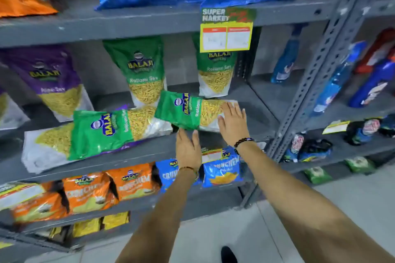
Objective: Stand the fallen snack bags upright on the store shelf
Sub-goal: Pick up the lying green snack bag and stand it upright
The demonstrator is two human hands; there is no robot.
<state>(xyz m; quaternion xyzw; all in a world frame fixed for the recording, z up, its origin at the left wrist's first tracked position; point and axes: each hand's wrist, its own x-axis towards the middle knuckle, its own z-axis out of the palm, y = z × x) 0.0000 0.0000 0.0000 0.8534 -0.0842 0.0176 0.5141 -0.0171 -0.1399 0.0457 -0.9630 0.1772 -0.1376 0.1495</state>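
Two green bags (181, 113) (102, 132) sideways, flat.

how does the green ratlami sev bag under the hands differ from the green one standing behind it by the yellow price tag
The green Ratlami Sev bag under the hands lies on its side near the shelf front; the green bag by the yellow price tag stands upright at the back. The right hand rests open on the fallen one, and the left hand is at its lower edge; the standing one is untouched. Both share one green design.

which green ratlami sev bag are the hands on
The fallen green bag on the right, lying sideways under both hands; the other fallen one lies further left, untouched.
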